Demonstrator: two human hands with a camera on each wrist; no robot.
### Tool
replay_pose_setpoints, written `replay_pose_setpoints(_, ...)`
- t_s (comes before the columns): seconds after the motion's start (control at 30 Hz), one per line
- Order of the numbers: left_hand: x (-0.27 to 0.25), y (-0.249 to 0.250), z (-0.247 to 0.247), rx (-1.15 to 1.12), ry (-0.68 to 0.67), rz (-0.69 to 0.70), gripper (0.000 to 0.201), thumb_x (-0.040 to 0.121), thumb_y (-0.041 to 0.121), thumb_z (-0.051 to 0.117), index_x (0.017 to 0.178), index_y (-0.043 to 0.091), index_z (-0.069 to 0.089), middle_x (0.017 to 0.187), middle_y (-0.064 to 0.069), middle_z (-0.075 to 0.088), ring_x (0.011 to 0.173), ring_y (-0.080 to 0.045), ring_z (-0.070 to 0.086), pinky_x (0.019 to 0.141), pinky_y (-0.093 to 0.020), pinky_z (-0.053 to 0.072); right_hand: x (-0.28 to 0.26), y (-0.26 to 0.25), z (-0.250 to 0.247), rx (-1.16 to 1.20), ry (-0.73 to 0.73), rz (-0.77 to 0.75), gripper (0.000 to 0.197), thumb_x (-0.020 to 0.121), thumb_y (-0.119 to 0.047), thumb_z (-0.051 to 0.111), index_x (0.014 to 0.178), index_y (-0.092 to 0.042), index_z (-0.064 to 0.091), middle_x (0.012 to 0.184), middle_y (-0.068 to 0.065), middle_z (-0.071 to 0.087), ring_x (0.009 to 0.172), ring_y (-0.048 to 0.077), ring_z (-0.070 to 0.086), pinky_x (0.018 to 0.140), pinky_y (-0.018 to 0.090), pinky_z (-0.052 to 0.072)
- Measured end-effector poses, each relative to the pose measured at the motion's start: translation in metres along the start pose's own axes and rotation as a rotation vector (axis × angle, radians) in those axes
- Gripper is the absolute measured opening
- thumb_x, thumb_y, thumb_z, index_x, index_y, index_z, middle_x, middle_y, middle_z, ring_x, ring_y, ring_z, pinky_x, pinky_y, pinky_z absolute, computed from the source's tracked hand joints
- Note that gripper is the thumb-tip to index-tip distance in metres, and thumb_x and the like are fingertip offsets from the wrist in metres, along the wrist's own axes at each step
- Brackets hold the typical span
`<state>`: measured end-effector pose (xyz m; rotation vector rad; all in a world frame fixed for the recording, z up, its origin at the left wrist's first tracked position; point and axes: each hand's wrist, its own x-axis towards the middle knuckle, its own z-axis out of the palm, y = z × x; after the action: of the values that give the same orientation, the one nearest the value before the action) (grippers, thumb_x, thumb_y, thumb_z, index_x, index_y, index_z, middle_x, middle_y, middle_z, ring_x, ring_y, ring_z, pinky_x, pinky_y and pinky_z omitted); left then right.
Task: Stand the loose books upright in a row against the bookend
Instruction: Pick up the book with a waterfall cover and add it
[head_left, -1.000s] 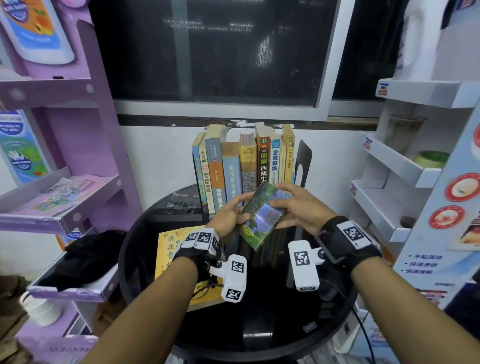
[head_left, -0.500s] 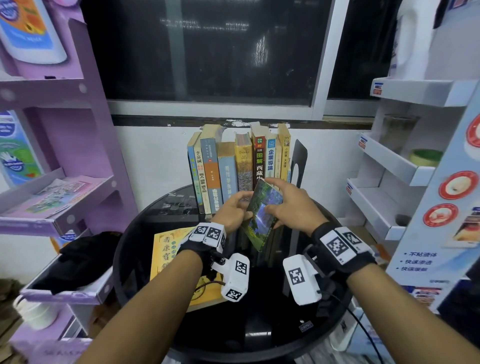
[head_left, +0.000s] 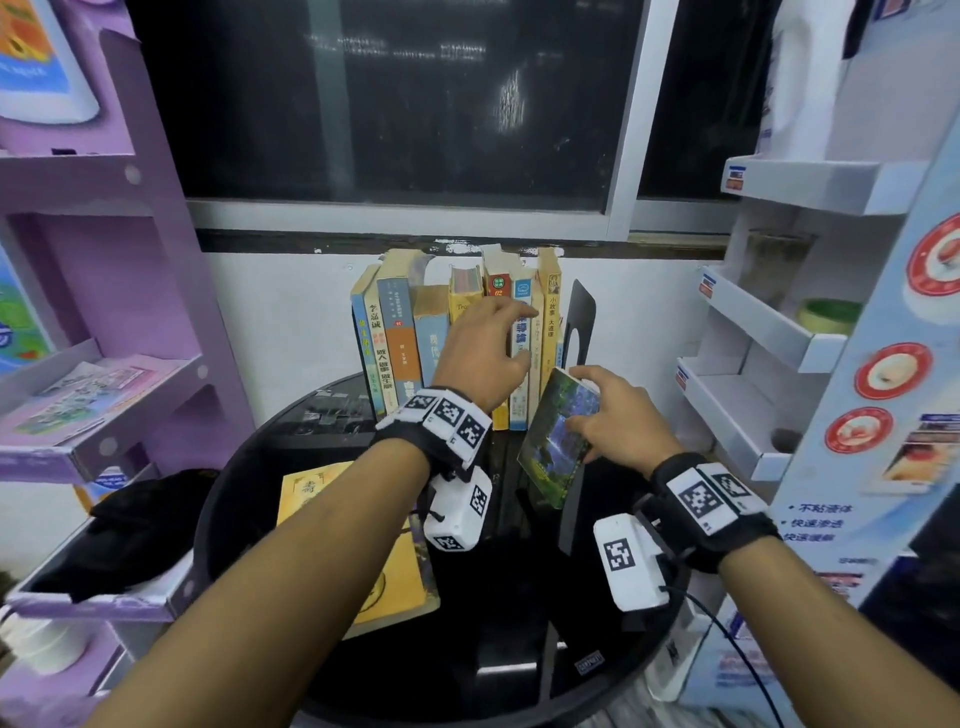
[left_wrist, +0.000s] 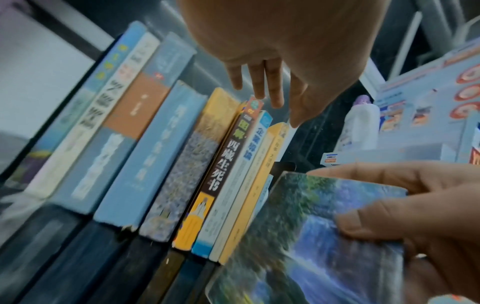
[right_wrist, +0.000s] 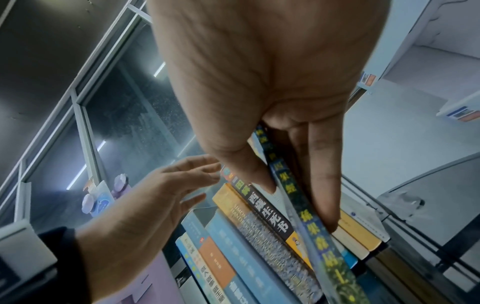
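**Books half shelved, one in your right hand**

Table (head_left: 260, 519) first: round, black and glossy, it carries the whole job, with a purple shelf unit (head_left: 119, 322) on your left and a white display rack (head_left: 779, 332) on your right. At the far edge, below the dark window (head_left: 395, 98), the row of books (head_left: 415, 338) stands upright, spines toward you, with the black bookend (head_left: 582, 317) at its right end. Whether the last spine actually touches the bookend cannot be told from these views.

On the near left of the table a yellow book (head_left: 332, 499) lies flat, partly hidden under your left forearm.

Your right hand (head_left: 618, 421) grips the small book with the green and blue landscape cover (head_left: 558, 431). The thumb presses on the cover and the fingers wrap over its top edge. You hold it tilted, just in front of the right end of the row and close beside the bookend. From the right wrist view its spine runs between your thumb and fingers.

Your left hand (head_left: 483, 348) holds nothing. Its fingers (left_wrist: 275, 96) are straight and slightly spread, reaching to the tops of the spines in the right half of the row; the left wrist view shows the tips at or just above those tops, and contact cannot be told.
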<state>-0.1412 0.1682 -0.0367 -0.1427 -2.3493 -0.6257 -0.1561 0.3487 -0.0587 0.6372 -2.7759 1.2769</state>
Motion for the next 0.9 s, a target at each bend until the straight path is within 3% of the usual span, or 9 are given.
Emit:
replay_pose_setpoints(0.13, 0.023, 0.005, 0.005, 0.127, -0.029, 0.071, 0.054, 0.081, 0.028, 0.067, 0.133, 0.025, 0.051, 0.141, 0.001, 0.045, 0.133, -0.019, 0.037, 0.113, -0.038, 0.026, 0.004, 0.01, -0.011, -0.058, 0.083, 0.017, 0.049, 0.085, -0.004, 0.061, 0.129, -0.023, 0.051, 0.093, 0.006, 0.067, 0.062, 0.012, 0.062, 0.069, 0.029, 0.054)
replay_pose_setpoints(0.23, 0.038, 0.007, 0.011, 0.163, -0.055, 0.059, 0.06, 0.079, 0.033, 0.067, 0.135, 0.028, 0.048, 0.145, 0.0, 0.042, 0.135, -0.021, 0.035, 0.114, -0.041, 0.028, 0.008, 0.013, -0.018, -0.086, 0.102, 0.026, 0.05, 0.086, -0.004, 0.061, 0.131, -0.022, 0.05, 0.078, -0.004, 0.059, 0.061, 0.011, 0.059, 0.068, 0.025, 0.05)
replay_pose_setpoints(0.5, 0.069, 0.012, 0.024, 0.303, -0.147, 0.078, 0.069, 0.079, 0.04, 0.069, 0.141, 0.03, 0.041, 0.153, 0.0, 0.031, 0.142, -0.022, 0.024, 0.118, -0.042, 0.017, 0.019, 0.016, -0.032, -0.209, 0.111, 0.016, 0.053, 0.09, -0.01, 0.058, 0.139, -0.025, 0.044, 0.092, 0.004, 0.06, 0.076, 0.018, 0.054, 0.074, 0.022, 0.04)
replay_pose_setpoints(0.63, 0.089, 0.011, 0.03, 0.402, -0.207, 0.133, 0.073, 0.078, 0.045, 0.069, 0.142, 0.031, 0.038, 0.156, 0.0, 0.027, 0.145, -0.021, 0.018, 0.12, -0.047, 0.013, 0.026, 0.013, -0.038, -0.262, 0.092, 0.0, 0.05, 0.094, -0.014, 0.055, 0.141, -0.025, 0.041, 0.112, 0.011, 0.063, 0.081, 0.016, 0.047, 0.075, 0.022, 0.036)
replay_pose_setpoints(0.73, 0.104, 0.01, 0.032, 0.478, -0.257, 0.151, 0.075, 0.077, 0.05, 0.069, 0.143, 0.032, 0.038, 0.156, 0.0, 0.027, 0.145, -0.02, 0.018, 0.119, -0.048, 0.011, 0.037, 0.013, -0.036, -0.276, 0.087, -0.02, 0.048, 0.095, -0.016, 0.055, 0.14, -0.026, 0.041, 0.111, 0.01, 0.064, 0.084, 0.018, 0.054, 0.076, 0.024, 0.041)
replay_pose_setpoints(0.8, 0.113, 0.008, 0.033, 0.53, -0.289, 0.144, 0.077, 0.075, 0.053, 0.069, 0.142, 0.032, 0.038, 0.156, 0.002, 0.028, 0.145, -0.02, 0.02, 0.119, -0.048, 0.011, 0.047, 0.015, -0.03, -0.237, 0.095, -0.044, 0.048, 0.093, -0.013, 0.057, 0.137, -0.026, 0.043, 0.109, 0.01, 0.066, 0.092, 0.024, 0.063, 0.081, 0.031, 0.05)
replay_pose_setpoints(0.9, 0.122, 0.003, 0.033, 0.542, -0.356, 0.102, 0.079, 0.074, 0.055, 0.07, 0.142, 0.033, 0.038, 0.155, 0.005, 0.031, 0.144, -0.021, 0.023, 0.118, -0.053, 0.015, 0.058, 0.016, -0.024, -0.219, 0.098, -0.053, 0.05, 0.092, -0.014, 0.057, 0.138, -0.026, 0.042, 0.109, 0.012, 0.066, 0.095, 0.03, 0.065, 0.086, 0.039, 0.053)
